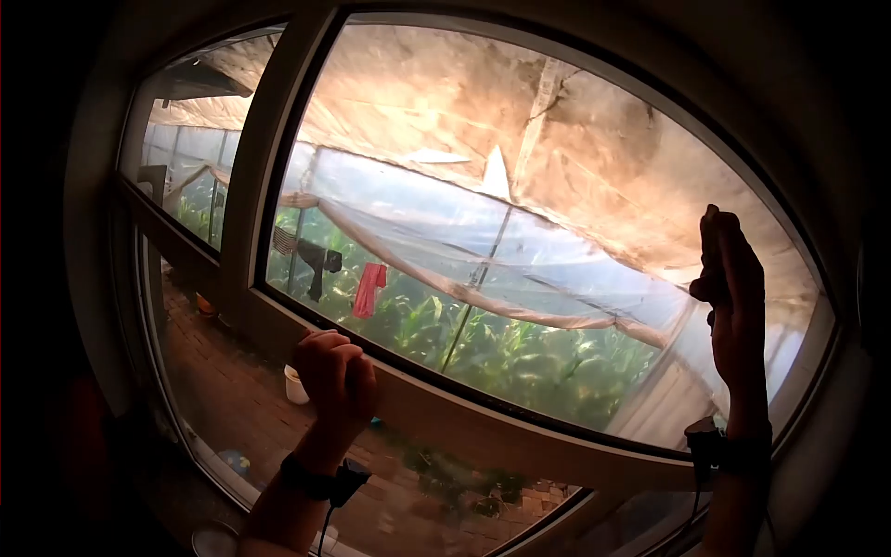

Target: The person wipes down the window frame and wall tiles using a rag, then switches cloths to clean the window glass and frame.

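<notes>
Sunlit greenery (520, 362) is seen beyond the window frame (249, 176). At eight o'clock one white bucket (296, 385) is placed outside; toward half past seven, the left hand (336, 379) is curled into a fist, nothing visible in it. At nine, one pink cloth (369, 290) is hung beyond the single large pane (436, 251), itself central. At three, the right hand (736, 269) is raised, fingers extended; contact cannot be told. Hands are held well apart. Glass is probably best pressed lightly, flat-fingered. Two wristbands (309, 478) are counted.

No legible text, labels, or numbers
</notes>
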The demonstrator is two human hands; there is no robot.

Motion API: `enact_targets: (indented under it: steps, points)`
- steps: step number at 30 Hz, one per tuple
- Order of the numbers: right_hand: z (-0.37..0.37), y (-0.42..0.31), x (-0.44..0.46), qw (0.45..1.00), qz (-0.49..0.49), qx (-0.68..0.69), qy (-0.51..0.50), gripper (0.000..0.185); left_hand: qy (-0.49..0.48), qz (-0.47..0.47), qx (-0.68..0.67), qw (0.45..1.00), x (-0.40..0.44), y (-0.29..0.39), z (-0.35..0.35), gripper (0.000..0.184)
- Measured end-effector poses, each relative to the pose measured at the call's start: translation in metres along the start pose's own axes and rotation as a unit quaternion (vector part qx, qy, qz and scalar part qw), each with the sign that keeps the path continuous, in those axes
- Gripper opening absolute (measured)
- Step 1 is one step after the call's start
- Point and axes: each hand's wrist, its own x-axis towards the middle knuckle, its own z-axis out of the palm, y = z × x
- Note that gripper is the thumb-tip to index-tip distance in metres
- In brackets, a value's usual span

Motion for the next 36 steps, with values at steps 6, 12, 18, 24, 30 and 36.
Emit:
enact_targets:
  steps: [6,12,18,24,30,36]
  points:
    - [0.219,-0.119,0.076,0.960,-0.211,-0.138,-0.119,0.019,-0.051,0.024,-0.036,0.998,0.007,-0.019,-0.019,0.012]
    - [0.354,-0.152,0.075,0.892,-0.368,-0.238,-0.111,0.051,-0.069,0.048,-0.071,0.994,0.006,-0.035,-0.024,0.016]
    - [0.289,-0.130,0.096,0.948,-0.264,-0.135,-0.117,0.036,-0.095,0.030,-0.107,0.989,0.003,-0.037,-0.024,0.018]
    - [0.204,-0.082,0.198,0.957,-0.261,-0.130,-0.003,0.044,-0.052,0.012,-0.103,0.993,0.002,-0.028,-0.021,0.022]
    - [0.302,-0.115,0.268,0.924,-0.296,-0.240,-0.021,0.043,-0.101,-0.005,-0.153,0.983,0.002,-0.039,-0.038,0.031]
    - [0.356,-0.153,0.175,0.900,-0.370,-0.231,-0.021,0.040,-0.073,-0.072,-0.190,0.976,-0.014,-0.037,-0.083,0.028]
